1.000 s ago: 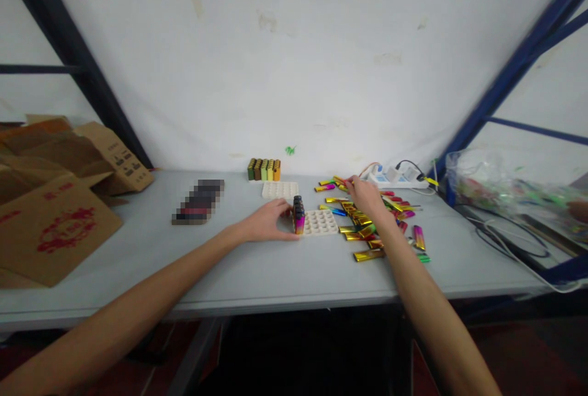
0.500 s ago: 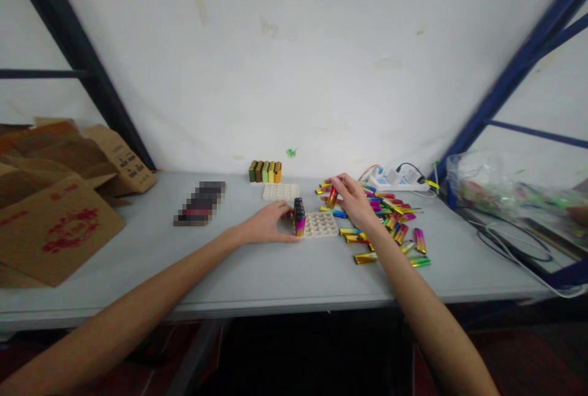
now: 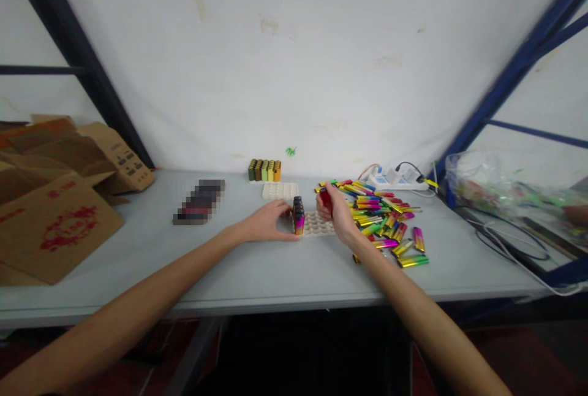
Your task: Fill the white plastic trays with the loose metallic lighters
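Observation:
My left hand [image 3: 269, 222] curves around the left end of a white tray [image 3: 324, 231] with round sockets, thumb at the near corner and fingers behind. A row of upright lighters [image 3: 299, 222], purple and gold with black tops, stands in that end of the tray. My right hand [image 3: 339, 215] is closed on a red lighter [image 3: 325, 196], held above the tray's right part; the fingers hide its lower part. To the right lies a heap of loose metallic lighters [image 3: 370, 203] in several colours, partly covered by my right hand and forearm.
Behind is a second white tray [image 3: 280, 190], with a block of upright green to orange lighters [image 3: 265, 170] near the wall. A blurred dark object [image 3: 199, 203] lies left, beside cardboard boxes [image 3: 59, 224]. A power strip [image 3: 395, 181] with cables sits at back right.
My right hand has moved slightly left and turned, bringing the red lighter over the tray with fingers wrapped around it. My left hand stays at the tray's left end.

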Available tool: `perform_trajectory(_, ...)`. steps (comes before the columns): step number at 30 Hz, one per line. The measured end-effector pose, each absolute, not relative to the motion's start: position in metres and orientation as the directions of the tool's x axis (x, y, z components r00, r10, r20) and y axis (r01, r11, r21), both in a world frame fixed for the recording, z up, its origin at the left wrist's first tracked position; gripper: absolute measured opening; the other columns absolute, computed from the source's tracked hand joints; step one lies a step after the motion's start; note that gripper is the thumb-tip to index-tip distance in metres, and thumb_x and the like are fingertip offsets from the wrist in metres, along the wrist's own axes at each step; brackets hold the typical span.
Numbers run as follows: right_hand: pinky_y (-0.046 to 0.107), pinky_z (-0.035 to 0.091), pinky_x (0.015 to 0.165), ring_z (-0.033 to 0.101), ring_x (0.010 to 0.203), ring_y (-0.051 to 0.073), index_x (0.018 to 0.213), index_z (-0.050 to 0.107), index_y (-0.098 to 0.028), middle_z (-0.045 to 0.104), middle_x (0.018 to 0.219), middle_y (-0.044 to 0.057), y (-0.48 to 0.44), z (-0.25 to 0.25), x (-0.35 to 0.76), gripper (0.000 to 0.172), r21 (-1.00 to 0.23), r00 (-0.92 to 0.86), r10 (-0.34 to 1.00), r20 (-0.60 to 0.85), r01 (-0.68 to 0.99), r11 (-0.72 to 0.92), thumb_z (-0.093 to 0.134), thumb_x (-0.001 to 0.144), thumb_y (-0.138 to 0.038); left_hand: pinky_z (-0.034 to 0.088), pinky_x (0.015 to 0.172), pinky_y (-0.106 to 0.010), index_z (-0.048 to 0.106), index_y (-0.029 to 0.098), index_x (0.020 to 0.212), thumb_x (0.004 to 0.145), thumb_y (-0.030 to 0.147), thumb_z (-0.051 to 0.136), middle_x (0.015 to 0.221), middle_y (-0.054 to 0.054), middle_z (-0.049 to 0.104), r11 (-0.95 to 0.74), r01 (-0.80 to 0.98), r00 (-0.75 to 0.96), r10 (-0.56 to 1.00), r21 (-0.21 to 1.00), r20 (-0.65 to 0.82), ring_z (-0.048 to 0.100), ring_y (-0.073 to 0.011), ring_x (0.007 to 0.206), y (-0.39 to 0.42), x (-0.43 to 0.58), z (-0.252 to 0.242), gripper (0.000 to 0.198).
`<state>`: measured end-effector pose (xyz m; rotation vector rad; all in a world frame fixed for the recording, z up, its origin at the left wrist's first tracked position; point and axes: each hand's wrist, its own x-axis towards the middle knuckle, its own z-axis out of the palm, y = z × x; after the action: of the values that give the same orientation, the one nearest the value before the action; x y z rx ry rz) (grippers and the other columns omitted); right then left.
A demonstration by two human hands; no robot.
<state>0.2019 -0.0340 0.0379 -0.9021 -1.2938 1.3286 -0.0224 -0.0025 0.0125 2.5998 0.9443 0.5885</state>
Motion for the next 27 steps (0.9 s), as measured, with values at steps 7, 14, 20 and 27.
perform_trajectory(7, 0.027, 0.014, 0.041, 0.018, 0.041, 0.009, 0.056, 0.035, -0.025, 0.027, 0.048, -0.006, -0.037, 0.033, 0.198, 0.043, -0.997, -0.051, 0.996, 0.069, -0.035, 0.067, 0.042, 0.088, -0.053, 0.053, 0.093, -0.044, 0.067, 0.018, 0.108, 0.070, 0.073, 0.079, 0.109, -0.011, 0.067, -0.733, 0.531, 0.690, 0.666, 0.426, 0.285, 0.064, -0.0325, 0.103, 0.000, -0.023, 0.010, 0.068)
perform_trajectory(14, 0.026, 0.013, 0.041, 0.019, 0.041, 0.009, 0.056, 0.036, -0.025, 0.028, 0.048, -0.006, -0.036, 0.032, 0.200, 0.042, -0.998, -0.054, 0.997, 0.060, -0.021, 0.059, 0.042, 0.088, -0.049, 0.052, 0.092, -0.044, 0.066, 0.017, 0.108, 0.071, 0.071, 0.079, 0.109, -0.011, 0.066, -0.733, 0.533, 0.691, 0.665, 0.423, 0.282, 0.064, -0.0315, 0.102, 0.000, -0.023, 0.009, 0.067)
perform_trajectory(20, 0.024, 0.023, 0.044, 0.028, 0.046, 0.010, 0.080, 0.060, -0.021, 0.035, 0.058, -0.007, -0.027, 0.031, 0.205, 0.055, -0.989, -0.149, 0.982, 0.115, -0.107, 0.099, 0.051, 0.087, -0.075, 0.052, 0.091, -0.043, 0.066, 0.017, 0.108, 0.071, 0.069, 0.079, 0.109, -0.010, 0.067, -0.735, 0.524, 0.695, 0.661, 0.431, 0.283, 0.064, -0.0311, 0.101, -0.001, -0.023, 0.011, 0.064)
perform_trajectory(27, 0.028, 0.053, 0.073, 0.065, 0.079, 0.016, 0.101, 0.064, -0.020, 0.067, 0.083, 0.001, -0.020, 0.024, 0.220, 0.046, -0.939, -0.205, 0.922, 0.328, 0.034, 0.341, 0.064, 0.090, -0.065, 0.052, 0.095, -0.044, 0.067, 0.016, 0.108, 0.070, 0.059, 0.082, 0.110, -0.011, 0.067, -0.728, 0.509, 0.715, 0.655, 0.460, 0.244, 0.065, -0.0317, 0.103, -0.003, -0.027, 0.018, 0.059)
